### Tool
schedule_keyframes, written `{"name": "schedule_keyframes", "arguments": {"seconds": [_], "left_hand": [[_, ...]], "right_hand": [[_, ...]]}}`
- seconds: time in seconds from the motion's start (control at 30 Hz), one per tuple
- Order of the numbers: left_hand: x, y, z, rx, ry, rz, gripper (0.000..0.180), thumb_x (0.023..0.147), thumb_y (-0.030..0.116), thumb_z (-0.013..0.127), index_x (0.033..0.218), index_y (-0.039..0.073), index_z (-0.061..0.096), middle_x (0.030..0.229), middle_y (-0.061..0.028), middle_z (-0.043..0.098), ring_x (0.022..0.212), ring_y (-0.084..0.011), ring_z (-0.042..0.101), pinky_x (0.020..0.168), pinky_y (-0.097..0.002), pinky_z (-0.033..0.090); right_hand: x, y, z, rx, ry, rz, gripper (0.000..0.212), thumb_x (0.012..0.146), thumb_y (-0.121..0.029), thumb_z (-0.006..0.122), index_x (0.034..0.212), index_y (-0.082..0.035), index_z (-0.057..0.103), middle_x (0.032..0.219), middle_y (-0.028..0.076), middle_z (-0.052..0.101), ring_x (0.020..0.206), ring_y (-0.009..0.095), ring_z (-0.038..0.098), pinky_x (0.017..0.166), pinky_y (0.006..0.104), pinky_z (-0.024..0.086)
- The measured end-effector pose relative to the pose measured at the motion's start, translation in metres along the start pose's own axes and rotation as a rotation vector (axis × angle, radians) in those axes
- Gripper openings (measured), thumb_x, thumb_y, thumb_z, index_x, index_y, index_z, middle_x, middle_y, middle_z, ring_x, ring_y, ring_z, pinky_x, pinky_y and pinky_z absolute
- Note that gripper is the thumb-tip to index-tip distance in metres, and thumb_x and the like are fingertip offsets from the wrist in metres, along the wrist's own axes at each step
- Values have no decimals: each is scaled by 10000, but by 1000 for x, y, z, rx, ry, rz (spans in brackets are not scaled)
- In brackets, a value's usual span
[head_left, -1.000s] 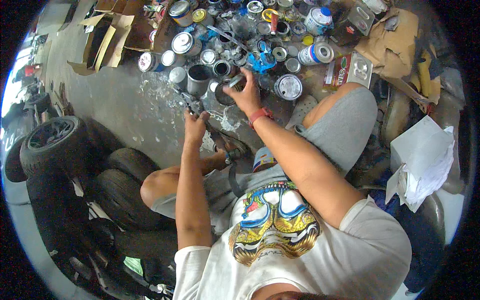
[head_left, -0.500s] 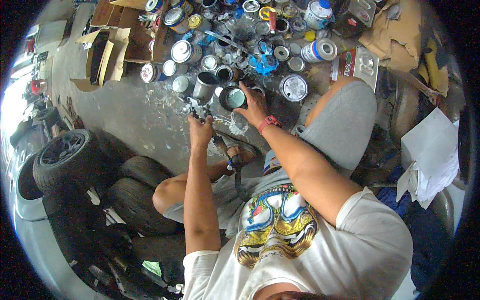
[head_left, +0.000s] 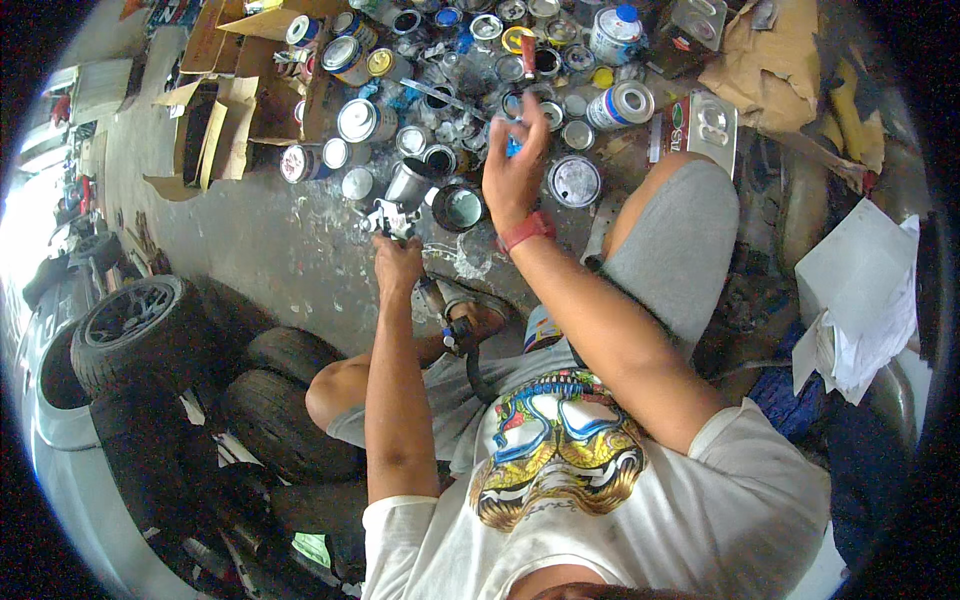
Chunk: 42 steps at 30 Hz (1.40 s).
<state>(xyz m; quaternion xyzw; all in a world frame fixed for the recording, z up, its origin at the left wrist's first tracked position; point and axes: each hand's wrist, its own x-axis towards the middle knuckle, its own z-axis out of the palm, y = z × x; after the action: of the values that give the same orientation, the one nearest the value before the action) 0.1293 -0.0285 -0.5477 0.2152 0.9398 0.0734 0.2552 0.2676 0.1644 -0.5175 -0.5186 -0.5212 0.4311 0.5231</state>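
My left hand (head_left: 398, 262) is closed round a spray gun (head_left: 388, 218) with a hose hanging below. The gun's grey metal cup (head_left: 408, 184) has an open top and leans slightly. Just right of the gun, on the floor, stands an open dark can (head_left: 441, 209) with pale green paint in it. My right hand (head_left: 515, 165) is beyond that can, fingers apart and partly bent, with nothing visible in it. It hovers over a crumpled blue piece (head_left: 514, 143) and several open tins. Whether it touches them I cannot tell.
Paint tins (head_left: 360, 120) crowd the floor ahead, with a flat stick (head_left: 440, 97) lying across some. A lidded tin (head_left: 574, 181) stands right of my hand. Cardboard boxes (head_left: 228, 125) are at the far left, tyres (head_left: 137, 322) nearer left, and white paper sheets (head_left: 860, 300) at right.
My right hand has let go of the paint can and moved up and away, over the tins. The spray gun has turned a little in my left hand.
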Motion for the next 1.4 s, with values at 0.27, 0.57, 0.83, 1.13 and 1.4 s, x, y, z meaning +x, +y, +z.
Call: {"name": "schedule_keyframes", "arguments": {"seconds": [0.27,0.57,0.83,1.13,1.4], "left_hand": [[7,1,6,13,1,50,678,885,328,729,1316,-51,369,1072,-320,715,1074,-518,668,963,-553,505],[9,12,7,90,58,148,784,890,355,746,1409,-44,315,1095,-359,696,1072,-546,656,942,-583,506],[-18,55,-14,216,153,139,745,906,312,745,1437,-28,348,1090,-340,708,1057,-512,682,925,-561,519],[-27,57,-13,108,220,140,753,906,293,745,1474,25,331,1074,-256,743,1000,-477,710,910,-555,527],[12,-12,6,-935,-165,-69,795,866,265,796,1458,-23,351,992,-135,733,938,-261,690,828,-419,521]], "right_hand": [[130,-163,-166,326,307,-517,412,1039,-151,622,1380,15,459,1273,149,583,1138,255,627,1016,392,549],[113,12,-301,-187,420,18,662,987,-315,733,1448,49,427,1443,204,545,1278,285,561,1122,387,431],[70,149,-272,-212,292,213,1425,626,-422,1006,1577,66,63,1531,283,361,1370,361,449,1175,484,386],[83,173,-275,-108,370,272,1331,630,-336,1010,1547,37,120,1495,258,408,1330,340,490,1143,476,423],[136,64,-288,-313,403,-34,1176,651,-292,1015,1472,48,244,1435,241,466,1292,342,519,1116,463,425]]}}
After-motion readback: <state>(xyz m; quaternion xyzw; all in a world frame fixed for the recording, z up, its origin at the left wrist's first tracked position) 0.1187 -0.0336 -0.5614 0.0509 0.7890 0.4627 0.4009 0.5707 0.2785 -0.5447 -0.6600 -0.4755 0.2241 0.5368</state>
